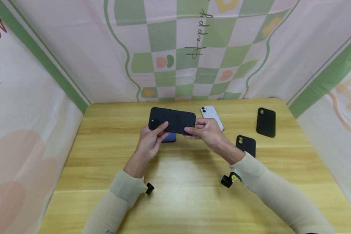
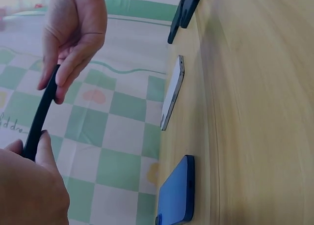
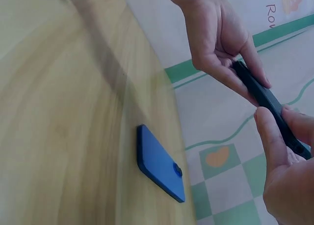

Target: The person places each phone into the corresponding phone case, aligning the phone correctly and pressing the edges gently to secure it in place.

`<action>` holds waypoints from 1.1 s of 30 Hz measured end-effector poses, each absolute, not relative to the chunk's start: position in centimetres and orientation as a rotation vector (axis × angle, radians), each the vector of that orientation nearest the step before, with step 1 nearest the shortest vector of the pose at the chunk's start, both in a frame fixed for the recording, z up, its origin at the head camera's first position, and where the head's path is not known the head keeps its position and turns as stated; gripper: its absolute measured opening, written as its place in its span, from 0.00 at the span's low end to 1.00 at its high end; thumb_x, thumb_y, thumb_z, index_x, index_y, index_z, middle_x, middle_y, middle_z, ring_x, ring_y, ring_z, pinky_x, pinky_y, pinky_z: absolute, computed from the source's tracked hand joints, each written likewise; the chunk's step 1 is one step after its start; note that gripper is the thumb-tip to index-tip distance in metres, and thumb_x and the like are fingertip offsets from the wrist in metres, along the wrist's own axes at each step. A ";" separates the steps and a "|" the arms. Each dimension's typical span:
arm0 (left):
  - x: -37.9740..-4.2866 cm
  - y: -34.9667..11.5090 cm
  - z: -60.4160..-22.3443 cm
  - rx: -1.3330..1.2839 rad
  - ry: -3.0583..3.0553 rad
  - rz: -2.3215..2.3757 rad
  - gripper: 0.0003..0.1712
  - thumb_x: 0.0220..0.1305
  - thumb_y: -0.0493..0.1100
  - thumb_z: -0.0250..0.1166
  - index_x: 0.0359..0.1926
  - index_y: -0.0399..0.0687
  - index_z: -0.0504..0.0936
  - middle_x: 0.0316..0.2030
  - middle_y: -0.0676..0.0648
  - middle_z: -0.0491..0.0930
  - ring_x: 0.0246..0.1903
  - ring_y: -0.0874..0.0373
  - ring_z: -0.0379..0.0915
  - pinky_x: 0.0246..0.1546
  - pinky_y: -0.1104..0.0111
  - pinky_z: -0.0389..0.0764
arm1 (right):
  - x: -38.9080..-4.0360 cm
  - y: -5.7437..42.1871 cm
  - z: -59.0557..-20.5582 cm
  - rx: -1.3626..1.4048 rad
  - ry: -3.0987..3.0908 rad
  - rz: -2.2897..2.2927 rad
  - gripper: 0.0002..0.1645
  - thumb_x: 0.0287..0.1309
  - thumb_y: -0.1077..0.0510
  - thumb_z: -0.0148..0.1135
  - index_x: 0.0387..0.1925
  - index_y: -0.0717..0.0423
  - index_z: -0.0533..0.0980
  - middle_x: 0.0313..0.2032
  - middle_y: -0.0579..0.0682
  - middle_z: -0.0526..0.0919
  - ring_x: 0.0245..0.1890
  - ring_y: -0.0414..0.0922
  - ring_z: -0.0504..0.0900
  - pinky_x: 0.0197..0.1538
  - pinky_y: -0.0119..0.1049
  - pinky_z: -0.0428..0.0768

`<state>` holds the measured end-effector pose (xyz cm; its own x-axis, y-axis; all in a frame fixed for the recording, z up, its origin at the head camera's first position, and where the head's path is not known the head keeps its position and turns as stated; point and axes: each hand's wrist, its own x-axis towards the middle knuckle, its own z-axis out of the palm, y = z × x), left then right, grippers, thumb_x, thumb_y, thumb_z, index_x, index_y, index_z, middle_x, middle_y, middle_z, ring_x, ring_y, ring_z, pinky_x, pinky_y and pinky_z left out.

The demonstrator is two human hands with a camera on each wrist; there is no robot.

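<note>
A black smartphone (image 1: 172,120), camera side facing up, is held above the table by both hands. My left hand (image 1: 147,141) grips its left end, thumb on the back near the camera lenses. At the other end, my right hand (image 1: 209,131) pinches the corner between thumb and fingers. The left wrist view shows the black smartphone (image 2: 41,114) edge-on between the two hands. Below it lies a blue phone (image 1: 170,137), partly hidden in the head view; the right wrist view shows the blue phone (image 3: 159,163) flat on the wood.
A white phone (image 1: 212,117) lies behind my right hand. Two black phone cases lie to the right, one case (image 1: 266,122) farther back and a nearer case (image 1: 246,144) partly covered by my right forearm. The wooden table (image 1: 181,198) ends at a printed curtain (image 1: 187,78).
</note>
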<state>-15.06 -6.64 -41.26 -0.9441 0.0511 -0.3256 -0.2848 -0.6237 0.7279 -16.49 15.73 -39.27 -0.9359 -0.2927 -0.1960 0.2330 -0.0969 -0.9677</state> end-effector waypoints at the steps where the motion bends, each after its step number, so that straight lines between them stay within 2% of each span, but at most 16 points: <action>1: -15.1 -6.5 -41.3 -0.412 1.254 2.651 0.26 0.73 0.28 0.66 0.69 0.35 0.72 0.51 0.39 0.85 0.45 0.54 0.90 0.52 0.67 0.87 | -16.4 15.6 -39.3 -0.064 1.818 -2.115 0.15 0.66 0.75 0.66 0.54 0.74 0.80 0.41 0.57 0.91 0.42 0.49 0.92 0.51 0.47 0.89; 3: -15.1 -6.4 -41.3 -0.419 1.270 2.657 0.26 0.72 0.28 0.66 0.68 0.36 0.73 0.52 0.40 0.84 0.46 0.55 0.89 0.52 0.66 0.87 | -16.2 15.4 -39.4 -0.058 1.788 -2.158 0.04 0.66 0.75 0.66 0.41 0.71 0.80 0.32 0.53 0.89 0.41 0.48 0.92 0.53 0.49 0.88; 4: -15.1 -6.3 -41.3 -0.422 1.278 2.658 0.26 0.72 0.29 0.66 0.68 0.36 0.73 0.52 0.40 0.84 0.47 0.55 0.89 0.53 0.66 0.87 | -16.1 15.3 -39.5 -0.053 1.779 -2.173 0.04 0.66 0.75 0.66 0.35 0.68 0.79 0.28 0.51 0.86 0.41 0.48 0.92 0.53 0.50 0.88; 6: -15.1 -6.2 -41.3 -0.427 1.293 2.657 0.25 0.72 0.29 0.66 0.68 0.37 0.73 0.53 0.40 0.84 0.48 0.55 0.89 0.54 0.66 0.86 | -15.9 15.2 -39.6 -0.034 1.767 -2.196 0.13 0.66 0.75 0.67 0.27 0.63 0.76 0.22 0.48 0.80 0.39 0.48 0.92 0.53 0.51 0.88; 8: -15.2 -6.0 -41.4 -0.429 1.294 2.660 0.25 0.73 0.29 0.66 0.68 0.37 0.73 0.54 0.41 0.83 0.49 0.56 0.88 0.55 0.66 0.86 | -15.7 15.1 -39.6 -0.013 1.761 -2.216 0.18 0.65 0.75 0.67 0.24 0.63 0.70 0.18 0.48 0.72 0.38 0.48 0.92 0.54 0.53 0.87; 10: -15.2 -5.8 -41.4 -0.423 1.281 2.676 0.25 0.73 0.29 0.66 0.68 0.36 0.73 0.55 0.40 0.83 0.51 0.56 0.88 0.55 0.66 0.86 | -15.6 14.9 -39.7 0.006 1.756 -2.227 0.10 0.66 0.74 0.67 0.30 0.67 0.76 0.21 0.49 0.80 0.39 0.48 0.92 0.55 0.53 0.87; 12: -15.1 -5.6 -41.4 -0.420 1.276 2.690 0.25 0.73 0.29 0.66 0.68 0.35 0.73 0.56 0.39 0.83 0.53 0.55 0.87 0.56 0.66 0.86 | -15.4 14.8 -39.9 0.019 1.749 -2.235 0.03 0.67 0.74 0.66 0.38 0.73 0.78 0.27 0.51 0.86 0.41 0.48 0.92 0.55 0.52 0.87; 15: -15.0 -5.4 -41.5 -0.419 1.285 2.699 0.25 0.74 0.30 0.65 0.68 0.33 0.73 0.59 0.37 0.83 0.57 0.52 0.85 0.56 0.66 0.85 | -15.1 14.6 -40.1 0.032 1.735 -2.253 0.08 0.68 0.74 0.65 0.47 0.75 0.80 0.37 0.56 0.91 0.44 0.49 0.92 0.57 0.52 0.85; 19: -15.0 -5.6 -41.6 -0.418 1.310 2.668 0.24 0.75 0.32 0.64 0.68 0.33 0.73 0.62 0.35 0.82 0.57 0.52 0.85 0.57 0.66 0.85 | -14.8 14.6 -40.4 0.006 1.722 -2.238 0.07 0.67 0.74 0.66 0.45 0.72 0.81 0.35 0.55 0.91 0.43 0.49 0.92 0.56 0.53 0.86; 24: -15.0 -6.9 -41.5 -0.353 1.354 2.574 0.25 0.77 0.33 0.63 0.70 0.32 0.72 0.62 0.35 0.81 0.51 0.55 0.87 0.55 0.67 0.86 | -15.1 15.5 -39.9 -0.079 1.830 -2.055 0.16 0.66 0.72 0.68 0.53 0.75 0.79 0.40 0.55 0.91 0.40 0.48 0.92 0.51 0.48 0.89; 29: -15.0 -8.7 -41.1 -0.279 1.424 2.445 0.26 0.78 0.33 0.61 0.72 0.30 0.69 0.64 0.32 0.79 0.49 0.56 0.88 0.52 0.68 0.87 | -15.7 16.0 -39.3 -0.118 1.913 -1.906 0.14 0.66 0.70 0.70 0.50 0.74 0.80 0.37 0.54 0.92 0.38 0.47 0.92 0.50 0.46 0.90; 33: -15.1 -9.7 -41.1 -0.208 1.504 2.326 0.25 0.78 0.33 0.61 0.71 0.29 0.70 0.62 0.32 0.81 0.47 0.57 0.88 0.50 0.68 0.88 | -16.1 16.0 -39.0 -0.124 1.928 -1.803 0.19 0.66 0.67 0.71 0.56 0.73 0.80 0.41 0.54 0.92 0.41 0.46 0.92 0.48 0.43 0.91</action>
<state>-15.13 -9.66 -41.09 -0.9236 0.2200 -0.3138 -0.3765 -0.3674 0.8504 -16.06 16.00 -38.98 -0.8742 -0.3907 -0.2884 0.2617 0.1214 -0.9575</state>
